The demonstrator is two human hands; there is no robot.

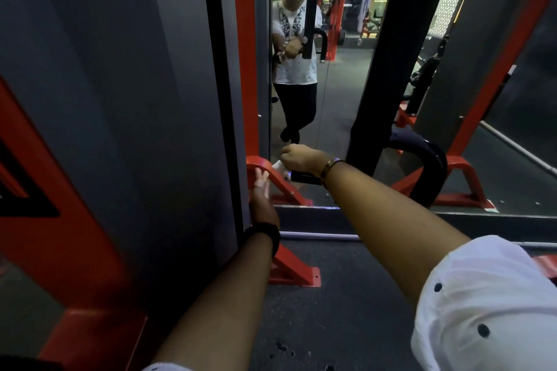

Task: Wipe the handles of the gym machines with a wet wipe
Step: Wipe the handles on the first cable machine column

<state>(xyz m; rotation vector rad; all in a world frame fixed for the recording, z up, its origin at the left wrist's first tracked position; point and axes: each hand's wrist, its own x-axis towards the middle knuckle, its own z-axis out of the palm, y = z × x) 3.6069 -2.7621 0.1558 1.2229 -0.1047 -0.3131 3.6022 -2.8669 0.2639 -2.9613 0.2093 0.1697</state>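
Note:
A black padded handle [304, 177] with a silver end cap sticks out to the left from a curved black bar [428, 159]. My right hand [297, 156] is closed over the handle's left end with a white wet wipe [278, 165] bunched under the fingers. My left hand [261, 190] hangs lower left of it, fingers loosely apart and holding nothing, close to the red frame. A dark band sits on my left wrist and a gold bracelet on my right.
A grey weight-stack housing [120, 99] with red frame posts [245, 54] fills the left. A black upright [385, 54] stands by the handle. A wall mirror [331, 84] ahead reflects a person and more gym machines. Red floor brackets [298, 272] sit on dark rubber flooring.

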